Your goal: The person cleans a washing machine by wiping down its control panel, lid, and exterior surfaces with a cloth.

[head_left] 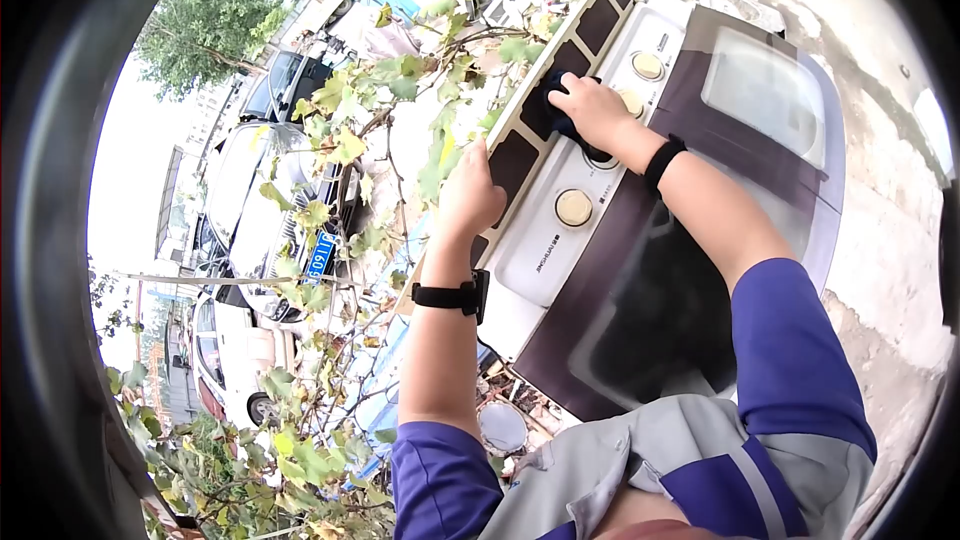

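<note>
So, a grapevine (345, 145) sprawled along the left side of the washing machine (745, 150), its leaves right up near the framed panel (512, 162); imo a stem could've snagged if that panel swung outward. The panel itself stood slanted along the machine's control strip, and I couldn't tell what its bottom edge sat on. Left hand (470, 190) was at its outer edge, fingers clamped on it, looked like, though partly hidden. If that grip slipped, I'd bet the whole thing could tip off the machine's left side. Next over, the right hand (592, 115) had its fingers bunched around a dark cloth (553, 92) against the panel, just above the machine's knobs. Too hard a push there might've shoved the panel over or cracked a bar, and that wrist hung close enough to bump a knob (574, 207).
</note>
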`<state>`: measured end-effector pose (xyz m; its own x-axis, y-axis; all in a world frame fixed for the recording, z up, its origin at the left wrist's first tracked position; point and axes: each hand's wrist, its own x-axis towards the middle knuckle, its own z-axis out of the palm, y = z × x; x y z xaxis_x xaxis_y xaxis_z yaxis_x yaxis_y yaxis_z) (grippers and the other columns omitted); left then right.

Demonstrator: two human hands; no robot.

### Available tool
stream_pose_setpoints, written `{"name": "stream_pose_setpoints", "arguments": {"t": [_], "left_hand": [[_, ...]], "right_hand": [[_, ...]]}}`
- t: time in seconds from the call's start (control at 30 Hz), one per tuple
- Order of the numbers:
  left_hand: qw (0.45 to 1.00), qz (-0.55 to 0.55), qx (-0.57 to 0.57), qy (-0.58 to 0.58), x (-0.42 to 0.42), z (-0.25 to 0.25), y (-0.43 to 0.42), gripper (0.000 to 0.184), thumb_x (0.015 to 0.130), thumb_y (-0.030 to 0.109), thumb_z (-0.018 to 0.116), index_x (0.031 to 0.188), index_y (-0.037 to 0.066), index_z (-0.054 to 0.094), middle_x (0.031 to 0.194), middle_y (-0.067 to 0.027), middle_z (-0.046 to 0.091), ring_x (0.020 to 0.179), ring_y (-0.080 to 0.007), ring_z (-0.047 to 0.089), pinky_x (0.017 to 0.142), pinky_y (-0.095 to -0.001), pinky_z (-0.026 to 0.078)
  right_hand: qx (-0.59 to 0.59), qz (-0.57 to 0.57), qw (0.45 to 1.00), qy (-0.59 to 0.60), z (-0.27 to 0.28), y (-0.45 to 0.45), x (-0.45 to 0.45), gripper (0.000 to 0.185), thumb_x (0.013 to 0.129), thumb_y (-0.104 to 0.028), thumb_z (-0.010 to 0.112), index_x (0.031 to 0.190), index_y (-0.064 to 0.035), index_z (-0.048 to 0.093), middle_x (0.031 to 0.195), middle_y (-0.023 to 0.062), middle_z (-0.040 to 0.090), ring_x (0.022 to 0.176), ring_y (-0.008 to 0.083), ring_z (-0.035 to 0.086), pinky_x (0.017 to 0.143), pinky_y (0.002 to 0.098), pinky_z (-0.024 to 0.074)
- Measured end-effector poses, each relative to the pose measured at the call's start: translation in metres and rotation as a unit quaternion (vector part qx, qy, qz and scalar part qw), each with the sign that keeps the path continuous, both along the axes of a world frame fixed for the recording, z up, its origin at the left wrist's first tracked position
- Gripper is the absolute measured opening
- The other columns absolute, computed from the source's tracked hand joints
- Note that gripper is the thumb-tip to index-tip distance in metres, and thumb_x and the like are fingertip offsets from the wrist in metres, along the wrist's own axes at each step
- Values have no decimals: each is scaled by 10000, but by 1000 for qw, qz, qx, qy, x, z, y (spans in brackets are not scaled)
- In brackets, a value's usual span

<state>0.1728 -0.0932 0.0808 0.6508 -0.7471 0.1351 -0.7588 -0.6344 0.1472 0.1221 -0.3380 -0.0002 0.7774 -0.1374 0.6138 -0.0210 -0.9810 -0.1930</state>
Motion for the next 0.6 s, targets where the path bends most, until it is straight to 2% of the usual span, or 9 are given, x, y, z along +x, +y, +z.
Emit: {"name": "stream_pose_setpoints", "arguments": {"t": [0.1, 0.17, 0.2, 0.3, 0.43, 0.6], "left_hand": [[1000, 22, 13, 8, -5, 2, -3, 722, 757, 21, 552, 1442, -57, 338, 1360, -266, 511, 1245, -395, 521, 1046, -432, 437], [1000, 19, 12, -13, -7, 0, -2, 689, 767, 33, 565, 1416, -67, 354, 1304, -266, 534, 1180, -403, 555, 1000, -441, 468], [1000, 22, 10, -19, -9, 0, -3, 679, 769, 33, 565, 1408, -69, 358, 1292, -267, 539, 1167, -406, 561, 993, -444, 472], [999, 30, 7, -27, -11, 0, -7, 634, 778, 38, 568, 1374, -68, 380, 1236, -264, 560, 1124, -407, 580, 966, -451, 485], [999, 48, 7, -21, -14, 1, -10, 572, 781, 43, 574, 1322, -62, 419, 1214, -262, 574, 1117, -404, 586, 950, -448, 493], [997, 66, 11, -30, -14, 1, -13, 515, 779, 55, 591, 1265, -52, 455, 1223, -267, 573, 1112, -406, 593, 948, -446, 494]], "right_hand": [[34, -146, 984, 100, 9, -45, 8, 156, 918, -122, 518, 1037, -136, 619, 1070, 121, 580, 1005, 318, 624, 840, 448, 539], [26, -139, 984, 110, 3, -63, 12, 163, 936, -113, 501, 1035, -123, 631, 1073, 110, 603, 1042, 319, 623, 855, 451, 535], [9, -139, 982, 130, 9, -61, 11, 168, 917, -100, 532, 1043, -119, 641, 1066, 101, 620, 1057, 314, 627, 880, 441, 533], [-63, -84, 974, 200, 25, -54, 10, 192, 887, -89, 574, 1062, -117, 648, 1079, 97, 634, 1066, 310, 634, 891, 427, 535], [-110, 2, 970, 216, 35, -30, 4, 264, 820, -56, 605, 1070, -126, 652, 1049, 75, 663, 1029, 287, 658, 827, 403, 559], [-126, 78, 972, 180, 36, 31, -13, 125, 784, -94, 655, 904, -105, 687, 930, 93, 696, 912, 286, 691, 771, 393, 562]]}}
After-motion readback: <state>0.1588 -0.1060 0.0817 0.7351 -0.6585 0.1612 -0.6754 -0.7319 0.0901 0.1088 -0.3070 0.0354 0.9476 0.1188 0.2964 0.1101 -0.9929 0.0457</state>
